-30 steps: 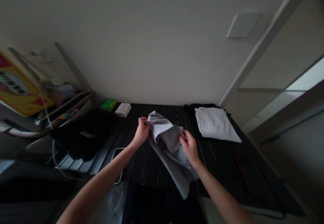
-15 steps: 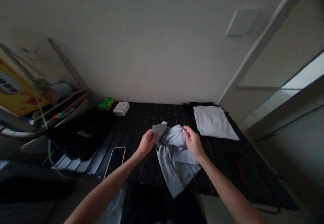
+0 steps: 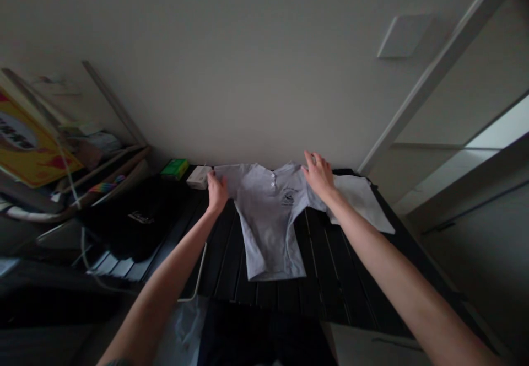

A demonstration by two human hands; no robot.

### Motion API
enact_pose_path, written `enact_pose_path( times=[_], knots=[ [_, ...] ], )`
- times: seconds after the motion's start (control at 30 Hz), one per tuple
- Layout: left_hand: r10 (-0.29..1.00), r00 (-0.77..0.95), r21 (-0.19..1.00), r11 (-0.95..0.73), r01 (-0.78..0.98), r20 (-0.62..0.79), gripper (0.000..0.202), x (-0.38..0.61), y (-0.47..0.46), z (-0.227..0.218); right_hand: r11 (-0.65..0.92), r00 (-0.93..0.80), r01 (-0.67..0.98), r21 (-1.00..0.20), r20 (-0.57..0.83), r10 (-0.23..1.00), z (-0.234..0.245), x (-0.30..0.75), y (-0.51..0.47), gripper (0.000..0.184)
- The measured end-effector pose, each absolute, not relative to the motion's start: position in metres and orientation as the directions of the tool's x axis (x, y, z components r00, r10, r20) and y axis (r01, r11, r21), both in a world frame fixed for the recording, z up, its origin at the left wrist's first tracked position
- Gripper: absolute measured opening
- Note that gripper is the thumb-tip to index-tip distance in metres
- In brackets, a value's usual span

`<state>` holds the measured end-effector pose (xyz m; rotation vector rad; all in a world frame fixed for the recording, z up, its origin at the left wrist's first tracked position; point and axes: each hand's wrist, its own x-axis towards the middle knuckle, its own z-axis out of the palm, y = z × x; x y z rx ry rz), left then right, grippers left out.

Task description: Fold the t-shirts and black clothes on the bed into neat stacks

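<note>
A light grey polo shirt (image 3: 266,220) with buttons and a small chest print lies spread flat, front up, on the black slatted table (image 3: 322,267). My left hand (image 3: 216,190) is closed on the shirt's left sleeve near the far edge. My right hand (image 3: 319,174) rests on the shirt's right shoulder, fingers stretched out over the cloth. The collar points toward the wall.
A folded white garment (image 3: 363,200) lies at the table's far right, partly under the shirt's sleeve. A white box (image 3: 198,177) and a green box (image 3: 175,168) sit at the far left, a black bag (image 3: 136,217) beside them. A phone edge (image 3: 198,278) shows under my left arm.
The bunched shirt that both hands held up over the table middle has been opened out and laid flat. Both hands moved apart and farther toward the wall.
</note>
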<state>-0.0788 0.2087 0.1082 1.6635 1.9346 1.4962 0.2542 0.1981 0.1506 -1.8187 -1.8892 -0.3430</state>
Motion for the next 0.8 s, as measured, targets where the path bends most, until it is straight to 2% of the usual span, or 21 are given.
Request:
enact_pose_path(
  times=[0.07, 0.17, 0.23, 0.3, 0.37, 0.5, 0.63, 0.73, 0.8],
  knots=[
    [0.824, -0.280, 0.694, -0.178, 0.698, 0.493, 0.041, -0.062, 0.211, 0.100, 0.097, 0.007, 0.979, -0.179, 0.508, 0.861, 0.136, 0.235, 0.199, 0.055],
    [0.884, 0.054, 0.550, -0.336, 0.765, 0.465, 0.048, -0.035, 0.188, 0.071, 0.250, -0.163, 0.942, -0.226, 0.342, 0.926, 0.091, 0.204, 0.176, 0.044],
    [0.921, 0.266, 0.469, -0.375, 0.800, 0.284, 0.046, -0.021, 0.165, 0.046, 0.342, -0.282, 0.912, -0.228, 0.258, 0.924, 0.056, 0.187, 0.152, 0.032],
    [0.922, 0.379, 0.401, -0.378, 0.834, 0.081, 0.045, -0.015, 0.143, 0.026, 0.410, -0.374, 0.882, -0.232, 0.185, 0.909, 0.029, 0.177, 0.129, 0.023],
    [0.911, 0.410, 0.340, -0.376, 0.862, -0.032, 0.050, -0.018, 0.125, 0.013, 0.434, -0.414, 0.869, -0.237, 0.128, 0.901, 0.013, 0.178, 0.108, 0.025],
    [0.935, 0.331, 0.202, -0.303, 0.931, -0.124, 0.069, -0.050, 0.102, 0.010, 0.395, -0.388, 0.889, -0.232, 0.074, 0.919, 0.007, 0.203, 0.078, 0.039],
    [0.943, 0.281, 0.129, -0.260, 0.957, -0.177, 0.083, -0.095, 0.081, 0.013, 0.355, -0.356, 0.918, -0.178, 0.025, 0.934, 0.010, 0.236, 0.059, 0.042],
    [0.944, 0.273, 0.134, -0.251, 0.959, -0.183, 0.075, -0.121, 0.072, 0.014, 0.327, -0.328, 0.938, -0.116, 0.010, 0.945, 0.011, 0.253, 0.049, 0.038],
    [0.957, 0.243, 0.135, -0.223, 0.966, -0.157, 0.055, -0.128, 0.074, 0.016, 0.297, -0.296, 0.948, -0.112, 0.024, 0.955, 0.016, 0.254, 0.046, 0.034]
  ],
)
